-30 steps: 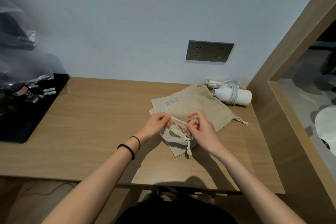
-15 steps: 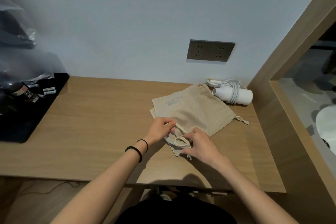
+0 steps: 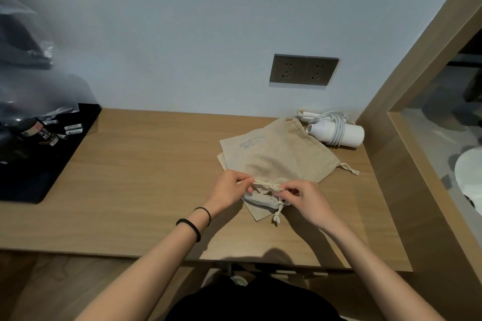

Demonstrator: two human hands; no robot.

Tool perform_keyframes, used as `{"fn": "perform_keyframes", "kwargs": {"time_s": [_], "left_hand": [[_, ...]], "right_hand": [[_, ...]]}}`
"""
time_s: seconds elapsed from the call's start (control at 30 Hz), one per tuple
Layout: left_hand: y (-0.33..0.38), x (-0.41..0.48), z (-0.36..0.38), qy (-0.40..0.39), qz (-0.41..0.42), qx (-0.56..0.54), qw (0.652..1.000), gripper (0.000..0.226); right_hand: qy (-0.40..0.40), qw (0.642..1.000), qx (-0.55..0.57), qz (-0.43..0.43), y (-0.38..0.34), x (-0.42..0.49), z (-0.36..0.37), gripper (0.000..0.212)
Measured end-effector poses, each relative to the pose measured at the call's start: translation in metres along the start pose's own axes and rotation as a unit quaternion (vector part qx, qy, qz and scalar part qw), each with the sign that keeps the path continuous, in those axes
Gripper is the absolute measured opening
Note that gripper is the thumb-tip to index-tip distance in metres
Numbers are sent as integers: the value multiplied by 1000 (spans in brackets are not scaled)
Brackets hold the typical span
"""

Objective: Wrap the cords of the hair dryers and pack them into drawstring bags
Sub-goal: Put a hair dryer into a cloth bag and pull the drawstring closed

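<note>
A beige drawstring bag (image 3: 276, 156) with blue print lies on the wooden desk (image 3: 146, 174), on top of another flat beige bag. Its gathered mouth faces me. My left hand (image 3: 230, 186) pinches one end of the cream drawstring (image 3: 266, 185), and my right hand (image 3: 303, 199) pinches the other end, the cord stretched between them. A knotted cord tail (image 3: 277, 216) hangs below. A white hair dryer (image 3: 339, 134) with its white cord wrapped round it lies at the back right, against the wall.
A black tray (image 3: 44, 161) with small bottles and tubes sits at the desk's left end under plastic bags. A double wall socket (image 3: 303, 70) is above the desk. A wooden frame (image 3: 386, 138) bounds the right side.
My right hand, which was pressed low over the bag's mouth half a second ago, has lifted and pulled right, drawing the cord taut between both hands. The left hand stayed in place.
</note>
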State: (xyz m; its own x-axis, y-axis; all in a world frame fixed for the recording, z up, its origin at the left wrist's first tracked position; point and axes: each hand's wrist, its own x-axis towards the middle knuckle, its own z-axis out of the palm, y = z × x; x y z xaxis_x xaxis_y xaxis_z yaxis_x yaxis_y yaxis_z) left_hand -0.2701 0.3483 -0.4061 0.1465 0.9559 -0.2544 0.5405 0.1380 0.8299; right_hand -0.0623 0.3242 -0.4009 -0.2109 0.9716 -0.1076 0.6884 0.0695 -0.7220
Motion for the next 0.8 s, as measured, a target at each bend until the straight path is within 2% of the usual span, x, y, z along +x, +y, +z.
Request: {"fn": "perform_keyframes", "kwargs": {"time_s": [0.3, 0.47, 0.57, 0.67, 0.8], "left_hand": [[6, -4, -8, 8, -1, 28, 1000, 32], [11, -4, -9, 1, 12, 22, 1000, 35], [15, -4, -8, -9, 16, 13, 1000, 26], [17, -4, -8, -13, 20, 7, 1000, 23], [17, -6, -7, -20, 19, 5, 1000, 23]], "right_hand": [[-10, 990, -110, -85, -7, 1, -6, 12], [-55, 979, -155, -120, -3, 0, -6, 13], [-56, 988, -106, -97, -3, -1, -9, 11], [-85, 996, 13, -29, -7, -5, -13, 16], [-96, 981, 162, 53, -14, -6, -13, 20]]}}
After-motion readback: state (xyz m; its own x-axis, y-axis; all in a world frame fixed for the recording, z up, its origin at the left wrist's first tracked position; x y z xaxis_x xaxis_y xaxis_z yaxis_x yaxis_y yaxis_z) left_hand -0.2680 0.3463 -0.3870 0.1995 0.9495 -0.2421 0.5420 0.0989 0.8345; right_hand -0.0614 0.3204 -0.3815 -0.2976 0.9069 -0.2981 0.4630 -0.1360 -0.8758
